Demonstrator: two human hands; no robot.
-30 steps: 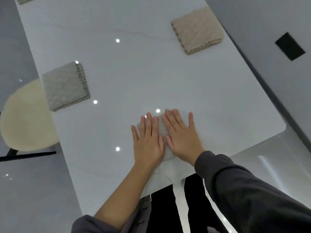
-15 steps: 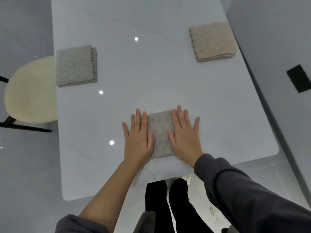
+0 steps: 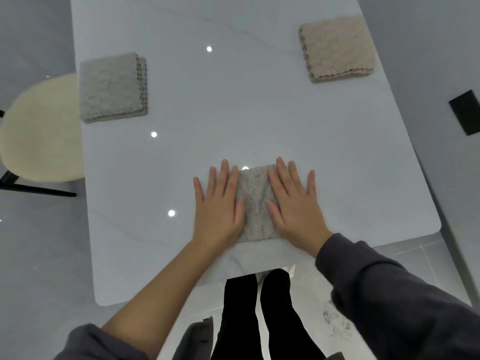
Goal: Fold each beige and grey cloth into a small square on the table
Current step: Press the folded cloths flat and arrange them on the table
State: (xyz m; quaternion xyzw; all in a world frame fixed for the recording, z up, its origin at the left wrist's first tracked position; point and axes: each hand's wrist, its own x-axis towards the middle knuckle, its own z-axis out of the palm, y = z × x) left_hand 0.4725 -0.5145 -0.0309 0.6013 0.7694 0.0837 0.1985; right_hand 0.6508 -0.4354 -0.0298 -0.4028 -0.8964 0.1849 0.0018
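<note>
A small folded grey cloth (image 3: 255, 203) lies near the front edge of the white table (image 3: 233, 105). My left hand (image 3: 218, 206) lies flat on its left side, fingers straight and spread. Flat on the cloth's right side, my right hand (image 3: 294, 203) presses down with straight fingers. Only the cloth's middle strip shows between the hands. Another folded grey cloth (image 3: 113, 88) sits at the table's left edge. A folded beige cloth (image 3: 336, 48) sits at the far right.
A cream round chair seat (image 3: 39, 128) stands left of the table. A black rectangle (image 3: 466, 111) lies on the grey floor to the right. My legs in black show below the table's front edge.
Both hands have slid apart from the cloth's middle to its left and right sides, uncovering the centre. The view has swung so that the table looks straighter.
</note>
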